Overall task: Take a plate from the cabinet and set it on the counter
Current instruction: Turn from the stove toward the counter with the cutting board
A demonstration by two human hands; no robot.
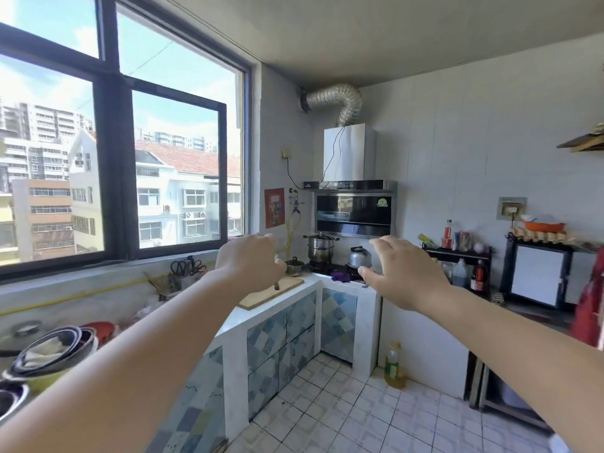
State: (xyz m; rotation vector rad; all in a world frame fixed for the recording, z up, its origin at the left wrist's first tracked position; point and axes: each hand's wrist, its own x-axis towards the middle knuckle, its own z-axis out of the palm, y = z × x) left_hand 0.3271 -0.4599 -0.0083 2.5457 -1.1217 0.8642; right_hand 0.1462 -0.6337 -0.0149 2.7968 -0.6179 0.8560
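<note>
Nested metal bowls (49,351) are stacked at the near left end of the bench (235,318), one holding a pale cloth, while a steel stockpot (320,248) and a kettle (359,256) stand on the stove at the far corner. A wooden cutting board (273,291) lies along the bench's front edge, above the closed blue-tiled cabinet doors (281,344); no plate is seen. The left hand (250,259) and the right hand (405,273) are held out over the tiled floor, each grip wide and empty.

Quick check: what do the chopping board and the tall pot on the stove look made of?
The chopping board looks like pale, unfinished wood or bamboo: matte tan surface. The tall pot looks like polished steel: silvery, with bright reflections.
</note>
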